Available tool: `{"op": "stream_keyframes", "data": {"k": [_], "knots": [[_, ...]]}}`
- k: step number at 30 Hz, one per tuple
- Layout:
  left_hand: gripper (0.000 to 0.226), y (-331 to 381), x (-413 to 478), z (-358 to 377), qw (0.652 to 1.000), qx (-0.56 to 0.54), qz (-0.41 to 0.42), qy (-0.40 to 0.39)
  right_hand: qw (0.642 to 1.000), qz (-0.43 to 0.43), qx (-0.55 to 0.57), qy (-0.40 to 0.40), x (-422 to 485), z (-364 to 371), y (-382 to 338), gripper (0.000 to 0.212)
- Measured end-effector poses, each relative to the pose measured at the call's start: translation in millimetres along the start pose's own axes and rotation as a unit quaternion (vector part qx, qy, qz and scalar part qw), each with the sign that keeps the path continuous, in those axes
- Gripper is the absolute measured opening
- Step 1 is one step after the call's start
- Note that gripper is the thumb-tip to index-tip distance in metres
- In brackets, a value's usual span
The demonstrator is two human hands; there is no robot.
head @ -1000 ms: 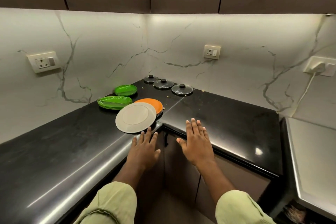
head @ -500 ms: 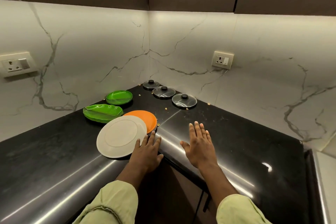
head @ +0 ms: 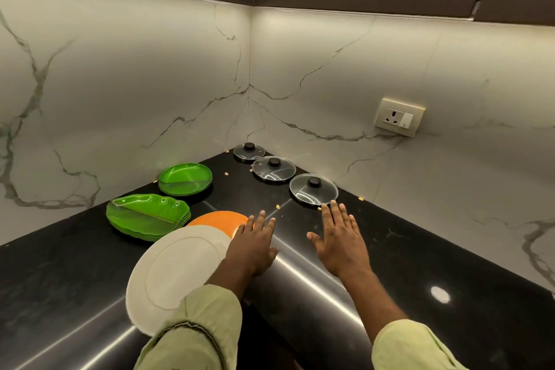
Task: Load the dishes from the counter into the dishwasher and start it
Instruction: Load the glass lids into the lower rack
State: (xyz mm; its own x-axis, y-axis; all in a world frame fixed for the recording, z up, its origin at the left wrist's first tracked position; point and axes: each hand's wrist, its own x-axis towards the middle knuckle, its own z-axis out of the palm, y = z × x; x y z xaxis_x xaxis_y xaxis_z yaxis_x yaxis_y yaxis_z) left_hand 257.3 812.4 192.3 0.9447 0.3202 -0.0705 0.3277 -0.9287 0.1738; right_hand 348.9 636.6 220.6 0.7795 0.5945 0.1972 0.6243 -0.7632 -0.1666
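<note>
**Still at the start: nothing loaded**

Evidently no dish has left the table [head: 75, 279]. Both hands are open, fingers spread, gripping nothing. The left hand [head: 252, 245] lies over the near-right edge of the orange plate [head: 216, 219]; the right hand [head: 341, 239] is just near of the nearest glass lid [head: 312, 189].

Dishes present:
- white plate [head: 177, 270], nearest, overlapping the orange one
- stack of green leaf-shaped plates [head: 147, 215], left
- round green plates [head: 185, 178], farther back
- two more lids [head: 273, 169] toward the far corner

Crumbs are scattered near the lids. Dishwasher not in view.

Judgement: loading not begun. All dishes remain to be carried over; starting the machine remains too.
</note>
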Motion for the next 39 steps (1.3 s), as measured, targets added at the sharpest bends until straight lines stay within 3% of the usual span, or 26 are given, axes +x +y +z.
{"op": "stream_keyframes", "data": {"k": [8, 20, 27, 37, 39], "knots": [[0.077, -79.2, 125.8, -15.2, 1.000, -0.007, -0.015, -0.018, 1.000, -0.010, 0.000, -0.023, 130.8, 33.1, -26.2, 0.076], [0.101, -112.5, 244.6, 19.8, 0.993, -0.027, -0.058, -0.103, 0.992, -0.037, -0.046, -0.111, 258.6, 85.6, -13.2, 0.073], [0.132, -134.2, 303.7, 36.7, 0.963, -0.026, -0.102, -0.249, 0.979, -0.100, -0.059, -0.170, 332.1, 136.0, -26.7, 0.071], [0.139, -136.9, 330.1, 44.4, 0.949, -0.043, -0.120, -0.287, 0.965, -0.184, -0.138, -0.128, 399.9, 210.3, -56.3, 0.038], [0.141, -135.7, 333.9, 45.6, 0.946, -0.044, -0.127, -0.295, 0.963, -0.187, -0.157, -0.116, 413.6, 208.0, -53.5, 0.042]]}}
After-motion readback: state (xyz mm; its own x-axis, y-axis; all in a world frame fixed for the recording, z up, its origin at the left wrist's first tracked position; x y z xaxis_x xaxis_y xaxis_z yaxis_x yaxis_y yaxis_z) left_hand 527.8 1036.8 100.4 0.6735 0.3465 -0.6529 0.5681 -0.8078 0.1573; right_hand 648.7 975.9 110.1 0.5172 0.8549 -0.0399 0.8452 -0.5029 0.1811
